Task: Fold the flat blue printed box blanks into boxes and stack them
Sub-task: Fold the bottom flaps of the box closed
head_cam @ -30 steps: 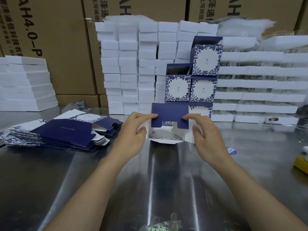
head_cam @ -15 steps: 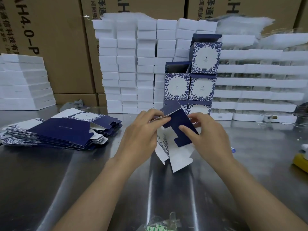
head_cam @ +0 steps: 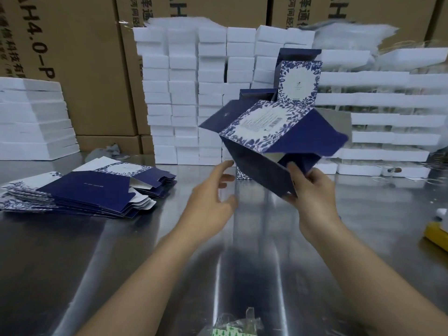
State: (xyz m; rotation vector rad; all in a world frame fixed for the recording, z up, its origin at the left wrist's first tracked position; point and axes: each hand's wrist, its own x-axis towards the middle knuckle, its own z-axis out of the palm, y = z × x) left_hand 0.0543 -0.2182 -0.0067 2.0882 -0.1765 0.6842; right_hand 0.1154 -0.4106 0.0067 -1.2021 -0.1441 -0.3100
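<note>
While my right hand (head_cam: 312,190) pinches the lower corner of the half-folded box (head_cam: 266,127), thumb on the dark blue panel and fingers curled behind it, the box hangs tilted above the steel table (head_cam: 121,251). My left hand (head_cam: 211,197) is spread, fingers apart, just beside the box's lower left edge; I cannot tell whether a fingertip touches it. Farther left lies the pile of flat blanks (head_cam: 80,190). Behind the held box, folded boxes (head_cam: 299,81) stand stacked against white foam blocks (head_cam: 184,93) and brown cartons (head_cam: 92,57).
</note>
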